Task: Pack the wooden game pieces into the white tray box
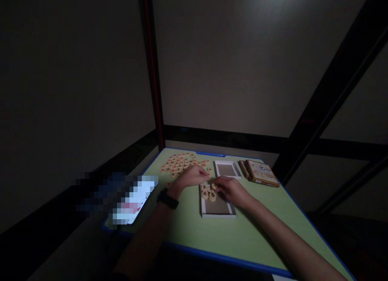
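My right hand (230,189) reaches over a shallow white-rimmed box tray (216,214), its fingers closed on a round Chinese chess piece (214,186) at the tray's far end. Beside that piece, several more wooden discs with dark characters (205,194) sit together in the far left part of the tray. My left hand (193,176), with a dark watch (167,198) on the wrist, hovers just beyond the tray's left corner. Its fingers are pressed together, and what they hold, if anything, is hidden. Many loose chess pieces (178,166) are spread past it.
A second shallow box part (241,177) lies behind the tray. Several printed boxes (262,173) are stacked at the far right. A lit screen (138,200) stands at the left edge of the green, blue-edged table (188,232). Walls close in behind and to the left.
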The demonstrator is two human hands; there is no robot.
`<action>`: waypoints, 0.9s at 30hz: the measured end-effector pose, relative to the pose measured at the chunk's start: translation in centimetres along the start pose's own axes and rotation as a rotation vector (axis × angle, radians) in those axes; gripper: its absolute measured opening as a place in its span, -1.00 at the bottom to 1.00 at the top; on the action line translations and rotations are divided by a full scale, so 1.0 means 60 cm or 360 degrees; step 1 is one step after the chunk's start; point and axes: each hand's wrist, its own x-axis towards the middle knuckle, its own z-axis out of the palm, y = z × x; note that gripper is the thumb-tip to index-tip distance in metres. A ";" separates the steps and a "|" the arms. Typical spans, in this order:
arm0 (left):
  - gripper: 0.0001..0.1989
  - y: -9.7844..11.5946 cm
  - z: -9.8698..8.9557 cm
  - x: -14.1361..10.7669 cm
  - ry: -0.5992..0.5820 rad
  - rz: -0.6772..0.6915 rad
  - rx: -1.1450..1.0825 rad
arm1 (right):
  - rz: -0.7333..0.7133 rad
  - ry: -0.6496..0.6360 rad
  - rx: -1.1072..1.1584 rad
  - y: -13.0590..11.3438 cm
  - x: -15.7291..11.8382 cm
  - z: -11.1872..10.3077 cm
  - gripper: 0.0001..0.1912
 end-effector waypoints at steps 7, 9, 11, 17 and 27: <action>-0.73 -0.005 0.016 0.000 -0.0083 0.0041 0.0198 | -0.0205 -0.0119 -0.0080 -0.003 0.003 0.000 -0.71; -0.73 -0.005 0.017 0.000 -0.0099 0.0030 0.0226 | -0.0256 -0.0104 -0.0067 -0.003 0.002 0.003 -0.69; -0.74 -0.003 0.016 -0.001 -0.0095 0.0013 0.0244 | -0.0274 -0.0091 -0.0063 -0.002 0.002 0.006 -0.67; -0.73 0.006 0.012 -0.006 -0.0090 -0.0003 0.0237 | -0.0245 -0.0062 -0.0022 -0.008 0.001 0.007 -0.57; -0.62 0.009 0.011 -0.010 -0.0260 0.0011 0.0077 | 0.0250 -0.0310 0.0112 -0.032 -0.014 -0.031 -0.44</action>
